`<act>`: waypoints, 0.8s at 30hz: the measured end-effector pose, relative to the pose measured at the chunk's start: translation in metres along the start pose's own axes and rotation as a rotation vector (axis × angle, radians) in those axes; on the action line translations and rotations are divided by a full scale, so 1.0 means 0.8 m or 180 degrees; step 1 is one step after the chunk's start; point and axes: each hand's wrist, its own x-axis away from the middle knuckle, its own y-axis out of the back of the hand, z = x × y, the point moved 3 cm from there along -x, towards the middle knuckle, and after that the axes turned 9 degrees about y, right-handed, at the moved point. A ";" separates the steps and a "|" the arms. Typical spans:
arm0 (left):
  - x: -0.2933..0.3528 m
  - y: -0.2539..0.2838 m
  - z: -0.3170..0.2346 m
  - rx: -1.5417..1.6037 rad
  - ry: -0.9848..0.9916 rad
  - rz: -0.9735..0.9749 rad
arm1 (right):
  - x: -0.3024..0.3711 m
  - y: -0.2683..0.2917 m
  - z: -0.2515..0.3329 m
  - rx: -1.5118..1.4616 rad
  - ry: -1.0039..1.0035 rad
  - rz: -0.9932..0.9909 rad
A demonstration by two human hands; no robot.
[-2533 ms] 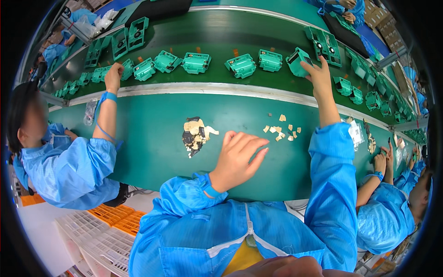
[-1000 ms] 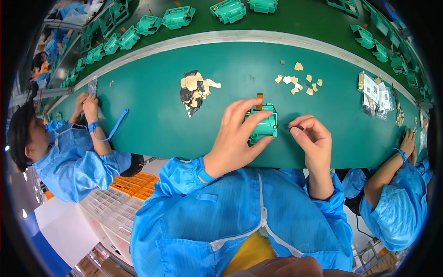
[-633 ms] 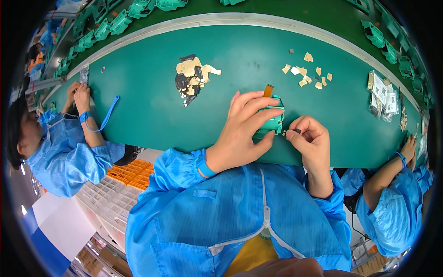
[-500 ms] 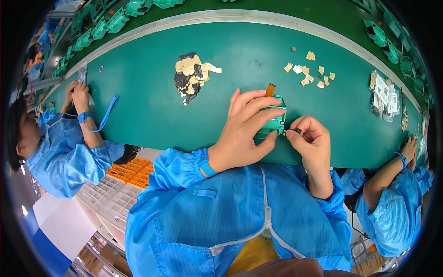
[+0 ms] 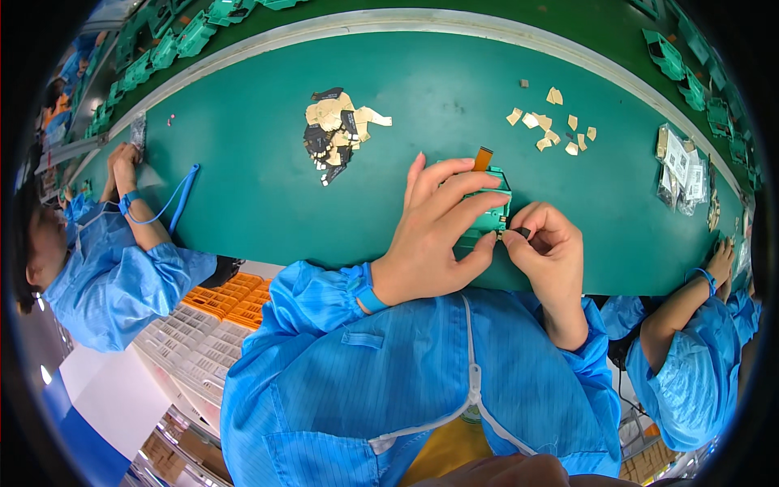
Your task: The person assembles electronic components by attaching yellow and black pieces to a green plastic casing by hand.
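In the head view, the green housing (image 5: 492, 217) is a boxy moulded plastic part, glossy, with small metallic contacts at its right edge and an orange-brown ribbon strip (image 5: 484, 159) standing out from its far side; much of it is hidden under the fingers. It is over the near part of the green table (image 5: 268, 162), in front of the person's chest. The left hand (image 5: 434, 227) grips it, fingers curved across the top and thumb at the near edge. The right hand (image 5: 552, 247) pinches a small dark piece (image 5: 522, 233) between thumb and forefinger, right beside the housing's near right corner; whether the two touch cannot be told. In the earliest frame the left hand was over the table without a housing and the right reached to the row beyond; one second ago the dark piece was clearly apart from the housing, and now that gap has nearly closed.
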 end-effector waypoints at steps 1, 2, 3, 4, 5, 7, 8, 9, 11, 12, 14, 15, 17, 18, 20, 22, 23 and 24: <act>0.000 0.000 0.000 0.0004 0.0004 0.0005 | 0.000 0.000 0.000 0.0002 -0.0005 -0.0007; 0.001 0.001 0.000 0.0006 0.0003 0.0001 | 0.000 -0.001 0.001 0.0002 -0.0012 -0.0011; 0.001 0.001 0.000 0.0007 0.0000 -0.0005 | 0.000 -0.001 0.002 0.0012 -0.0006 0.0005; 0.001 0.001 0.000 0.0010 0.0002 -0.0002 | 0.000 -0.001 0.003 0.0021 0.0000 0.0020; 0.000 0.001 -0.001 0.0004 0.0008 -0.0005 | -0.001 0.000 0.003 0.0021 -0.0004 0.0017; 0.000 0.001 -0.001 -0.0003 0.0013 -0.0003 | -0.001 0.001 0.003 0.0036 0.0020 0.0025; 0.000 0.002 -0.001 -0.0014 0.0017 -0.0011 | -0.001 0.001 0.003 0.0033 0.0018 0.0021; 0.000 0.001 -0.001 -0.0025 0.0019 -0.0019 | -0.002 0.001 0.003 0.0056 0.0010 0.0032; -0.001 0.001 -0.001 -0.0005 -0.0004 -0.0050 | -0.002 0.001 0.004 0.0076 0.0001 0.0040; -0.001 0.001 -0.001 0.0017 -0.0030 -0.0083 | -0.002 0.001 0.004 0.0094 -0.0017 0.0042; -0.002 0.001 -0.001 0.0012 -0.0026 -0.0080 | -0.002 0.000 0.004 0.0107 -0.0036 0.0038; -0.002 0.001 -0.001 0.0009 -0.0020 -0.0084 | -0.002 0.000 0.004 0.0121 -0.0023 0.0039; -0.001 0.001 -0.001 0.0010 -0.0011 -0.0076 | -0.003 0.000 0.002 0.0131 -0.0012 0.0034; -0.001 0.001 -0.001 0.0011 0.0000 -0.0075 | -0.002 0.000 0.002 0.0111 -0.0007 0.0039; -0.001 0.002 -0.002 0.0014 0.0000 -0.0067 | -0.002 0.000 0.002 0.0089 -0.0004 0.0037; -0.001 0.002 -0.002 0.0022 0.0000 -0.0057 | -0.002 0.000 0.004 0.0181 0.0011 0.0058; -0.001 0.003 -0.002 0.0032 0.0003 -0.0057 | -0.002 0.000 0.005 0.0180 0.0006 0.0048; -0.001 0.003 -0.002 0.0036 0.0008 -0.0056 | -0.002 -0.001 0.006 0.0218 0.0007 0.0054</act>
